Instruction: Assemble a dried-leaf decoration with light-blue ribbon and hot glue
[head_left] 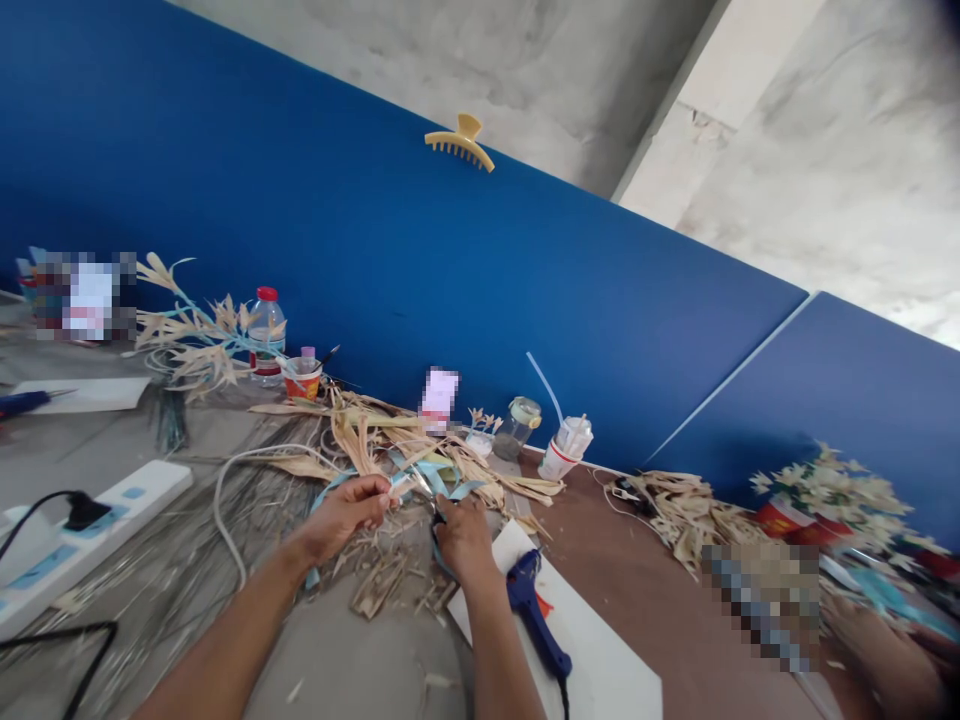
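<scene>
1. Left hand (346, 516): thumb and fingertips pinched narrow on a pale husk strip (403, 487). Grip looks light.
2. Right hand (463, 535): fingers curled around what look like scissors (421, 480), dark handle at the fingers, metallic part pointing up-left toward the strip. Blades apart or together: cannot tell, too small and blurred.
3. Strip location: between the two hands, over the near edge of the dried husk pile (442, 455), light-blue ribbon-like pieces (466, 490) just beside it.
4. Step in hand, judged: trimming or shaping the strip, left steadying, right working the tool. Contact between tool and strip not clear.
5. Next move calls for, judged: a steady left pinch, fingertips clear of the blades, tool lined up on the strip.
6. Near right forearm: blue glue gun (538, 615) lying on a white board (611, 660), not held.
7. Left side: white power strip (142, 520) with a black plug (86, 510) in it; husk-flower branch (206, 335) beside a red-capped bottle (267, 330).
8. Behind pile: glass jar (516, 430), paper cup (559, 462) with a straw.
9. Far right: a co-worker's hand (874, 635), blurred, below white flowers (832, 490).
</scene>
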